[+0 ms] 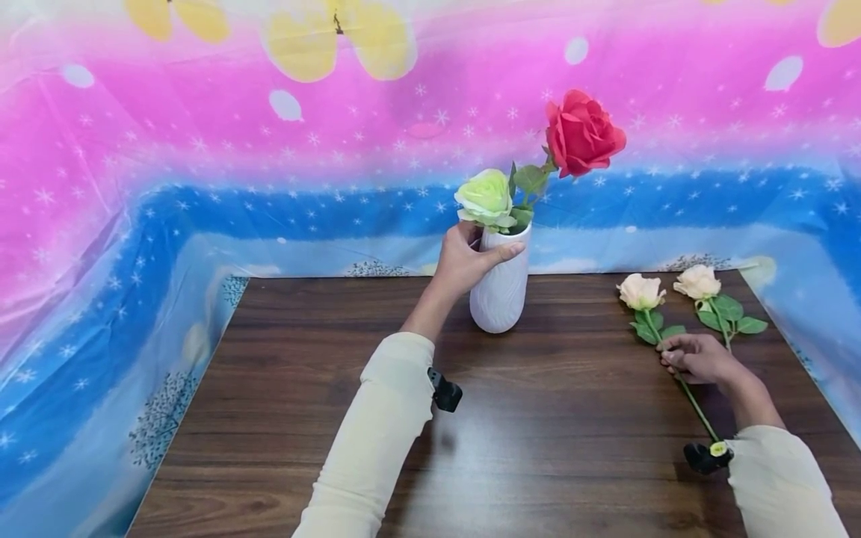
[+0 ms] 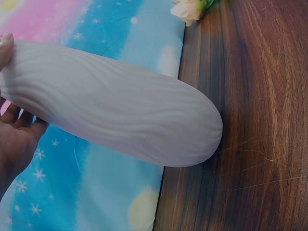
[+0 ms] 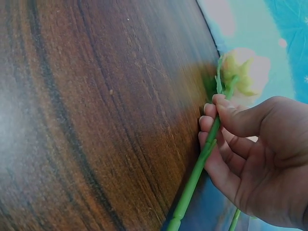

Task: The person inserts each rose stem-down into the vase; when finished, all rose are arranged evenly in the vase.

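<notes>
A white ridged vase [image 1: 499, 295] stands on the table, holding a red rose [image 1: 584, 134] and a pale green rose [image 1: 486, 198]. My left hand [image 1: 464, 261] grips the vase near its rim, thumb across the front; in the left wrist view the vase [image 2: 115, 101] fills the middle. On the right, my right hand [image 1: 699, 359] pinches the green stem of a cream rose [image 1: 641, 291]. The right wrist view shows thumb and fingertips around that stem [image 3: 192, 180], its blossom [image 3: 243, 72] blurred beyond. The stem ends inside the vase are hidden.
Another cream rose [image 1: 698, 282] lies at the right of the dark wooden table [image 1: 323, 418], just beyond my right hand. A patterned pink and blue cloth [image 1: 377, 134] hangs behind the table's back edge. Small black cameras sit at both wrists.
</notes>
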`<state>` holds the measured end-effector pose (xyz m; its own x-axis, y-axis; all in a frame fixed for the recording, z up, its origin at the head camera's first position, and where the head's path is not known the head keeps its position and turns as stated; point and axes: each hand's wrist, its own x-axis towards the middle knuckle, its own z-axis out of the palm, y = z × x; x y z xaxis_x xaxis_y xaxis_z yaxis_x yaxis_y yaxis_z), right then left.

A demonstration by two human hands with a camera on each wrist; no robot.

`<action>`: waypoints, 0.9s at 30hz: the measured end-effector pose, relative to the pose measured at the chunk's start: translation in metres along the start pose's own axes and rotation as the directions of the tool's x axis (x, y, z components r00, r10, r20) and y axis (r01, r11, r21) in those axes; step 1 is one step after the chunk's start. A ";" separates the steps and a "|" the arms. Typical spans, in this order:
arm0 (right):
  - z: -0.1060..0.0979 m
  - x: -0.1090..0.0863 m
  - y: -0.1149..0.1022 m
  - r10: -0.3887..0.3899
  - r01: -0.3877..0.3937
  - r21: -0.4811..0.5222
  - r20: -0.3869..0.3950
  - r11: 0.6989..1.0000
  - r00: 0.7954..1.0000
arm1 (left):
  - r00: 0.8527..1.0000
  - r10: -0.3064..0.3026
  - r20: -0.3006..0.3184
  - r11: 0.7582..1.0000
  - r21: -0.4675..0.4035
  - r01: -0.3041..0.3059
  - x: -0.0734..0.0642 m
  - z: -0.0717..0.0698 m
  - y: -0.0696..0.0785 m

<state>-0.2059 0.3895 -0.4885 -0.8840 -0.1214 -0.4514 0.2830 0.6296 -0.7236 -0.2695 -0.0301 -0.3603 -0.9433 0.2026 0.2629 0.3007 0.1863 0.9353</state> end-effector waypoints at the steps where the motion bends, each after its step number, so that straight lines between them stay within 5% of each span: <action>1: 0.000 0.000 0.000 -0.006 0.006 -0.006 -0.003 1.000 1.000 | 1.000 0.002 0.000 1.000 -0.002 -0.002 0.000 0.000 0.000; 19: 0.003 0.005 0.002 0.005 -0.006 -0.023 -0.037 1.000 0.999 | 0.999 -0.034 -0.010 0.999 -0.022 0.034 0.000 -0.001 -0.002; 27: 0.001 0.002 -0.018 -0.106 0.107 0.015 -0.066 0.994 0.992 | 0.999 -0.037 -0.018 0.999 -0.039 0.037 0.000 0.001 0.000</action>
<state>-0.2123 0.3774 -0.4772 -0.9317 -0.1364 -0.3366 0.1921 0.6016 -0.7754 -0.2696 -0.0296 -0.3606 -0.9562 0.1782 0.2321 0.2603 0.1555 0.9529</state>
